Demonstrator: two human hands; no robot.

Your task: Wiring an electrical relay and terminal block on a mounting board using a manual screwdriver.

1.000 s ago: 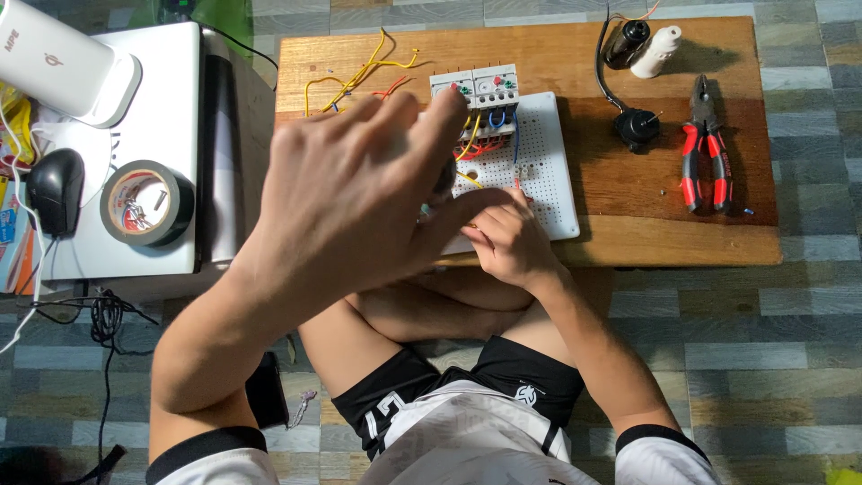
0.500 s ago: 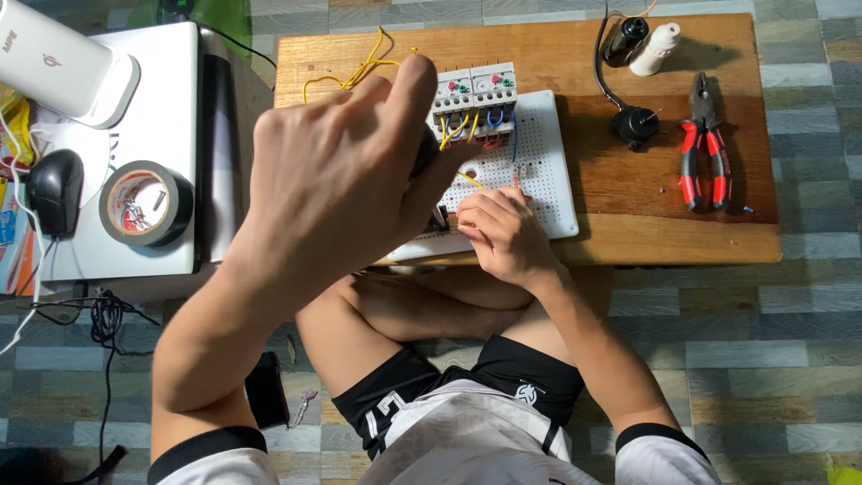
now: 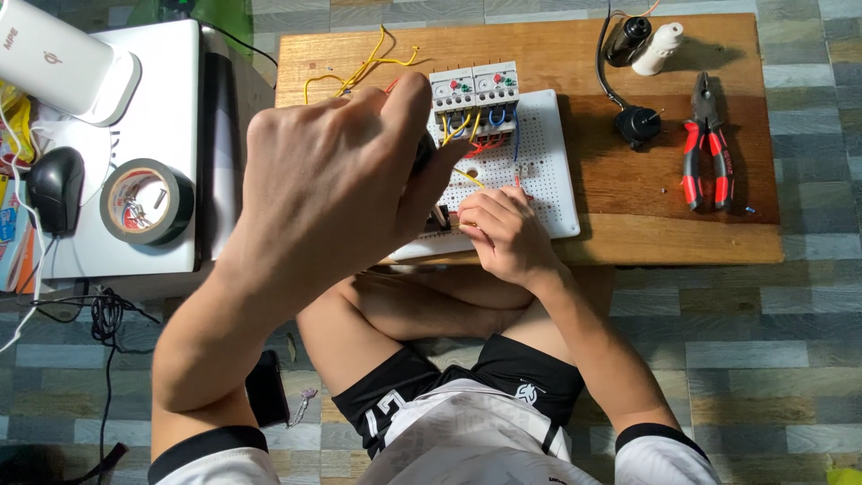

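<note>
My left hand (image 3: 332, 189) is raised close to the camera with its fingers curled around a dark tool handle (image 3: 424, 154). The tool's tip (image 3: 440, 216) reaches down to the white perforated board (image 3: 548, 171) on the wooden table (image 3: 628, 216). My right hand (image 3: 505, 235) rests on the board's front edge beside that tip, fingertips bunched together; what they pinch is hidden. Two grey relay blocks (image 3: 474, 90) with yellow, blue and red wires stand at the board's far edge. My left hand hides the board's left part.
Red-handled pliers (image 3: 705, 144), a black plug (image 3: 636, 124), and a white and a black fitting (image 3: 655, 45) lie on the table's right. A white case at the left (image 3: 171, 81) carries a tape roll (image 3: 144, 202), a black mouse (image 3: 54, 184) and a white box (image 3: 63, 58).
My left hand's spread fingers have closed around the dark handle and it has shifted slightly right toward the relays. My right hand has stayed at the board's front edge.
</note>
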